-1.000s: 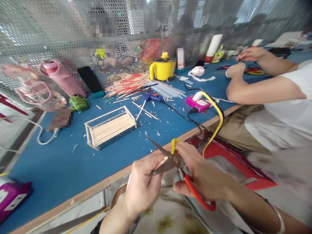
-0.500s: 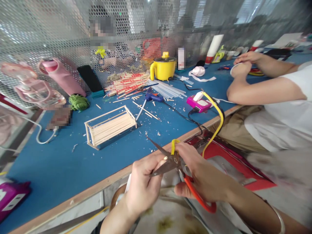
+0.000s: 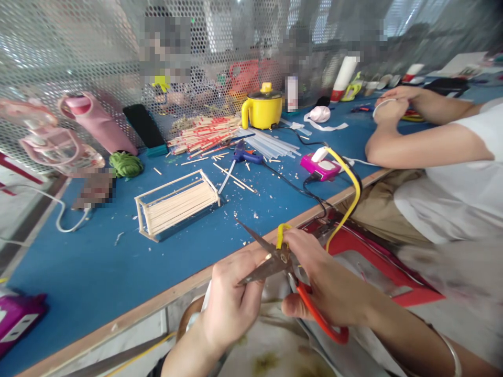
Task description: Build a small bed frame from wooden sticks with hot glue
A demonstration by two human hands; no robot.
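Along the near side of the bench (image 3: 118, 283) runs a pale wooden edge (image 3: 188, 287), and both hands are just outside it, above the person's lap (image 3: 271, 348). Near the right hand (image 3: 330, 283), a yellow cable (image 3: 357, 195) hangs over this edge, so the room is narrower there; beyond it, the arm of another person (image 3: 428, 144) leans on the bench. Between the edge and the stick frame (image 3: 178, 208) lies a stretch of blue surface with small scraps (image 3: 255, 215). Behind the frame are a heap of red-marked sticks (image 3: 210, 137), a blue glue gun (image 3: 247, 156) and a yellow pot (image 3: 266, 113), before a perforated metal screen (image 3: 113, 57). The right hand has its fingers bent around the red handle (image 3: 314, 311) of the scissors (image 3: 262, 270), whose blades stand apart. The left hand (image 3: 231, 296) is at these blades, its fingers bent together on a small pale piece (image 3: 269, 257), of which only the end is visible.
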